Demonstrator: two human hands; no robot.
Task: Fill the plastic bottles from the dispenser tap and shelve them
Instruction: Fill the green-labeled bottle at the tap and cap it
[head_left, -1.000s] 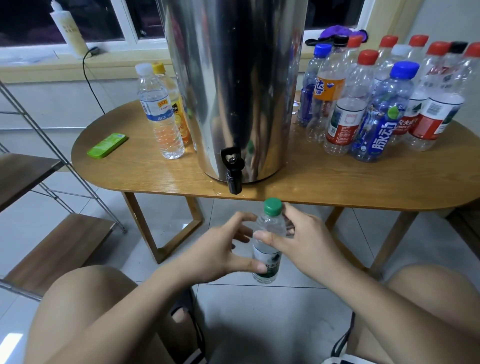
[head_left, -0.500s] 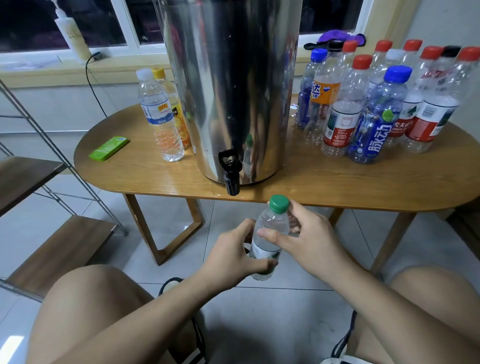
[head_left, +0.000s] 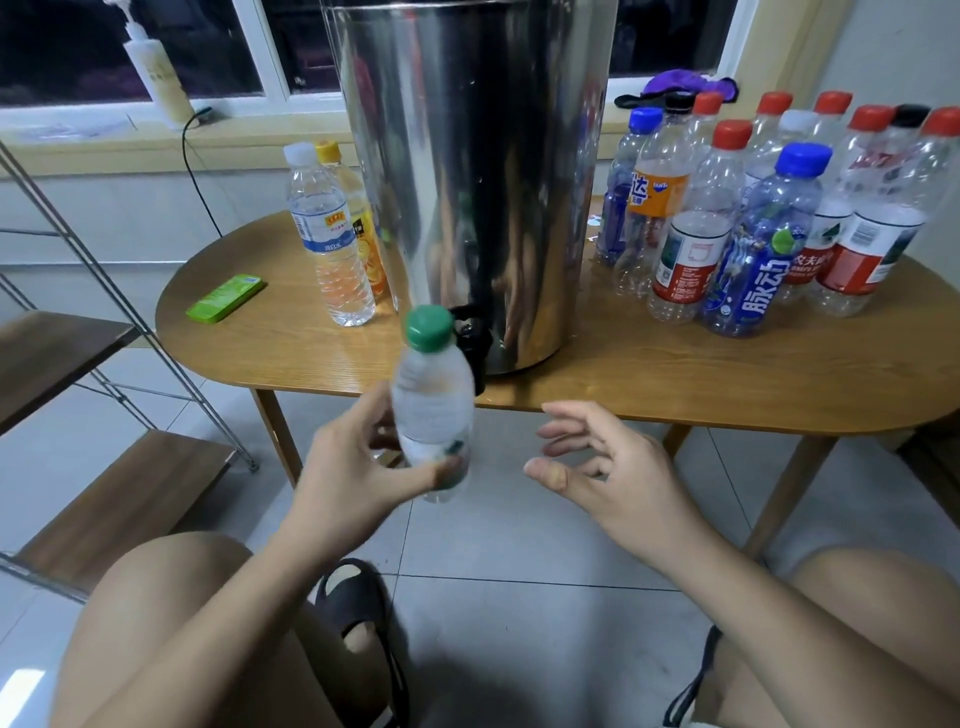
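Since the green-capped bottle (head_left: 434, 415) looks filled and closed, left hand (head_left: 358, 470) curls thumb and fingers round its lower body, upright in front of the dispenser tap (head_left: 470, 340), probably for carrying to the shelf rack (head_left: 130, 499), while right hand (head_left: 597, 467) hangs apart, fingers loosely spread, empty.

A small clear green-capped bottle (head_left: 434, 410), cap on and nearly upright, is gripped low on its body by the left hand (head_left: 353, 467), in the air at 6 o'clock of the steel dispenser (head_left: 467, 182). It overlaps the black tap (head_left: 470, 343) at the dispenser's base. A capped white-capped bottle (head_left: 332, 244) and yellow-capped bottle (head_left: 358, 218) stand at the dispenser's 9 o'clock. A cluster of clear capped bottles (head_left: 753, 218) stands upright at its 3 o'clock. The wood-and-metal shelf rack (head_left: 104, 467) stands at 8 o'clock.
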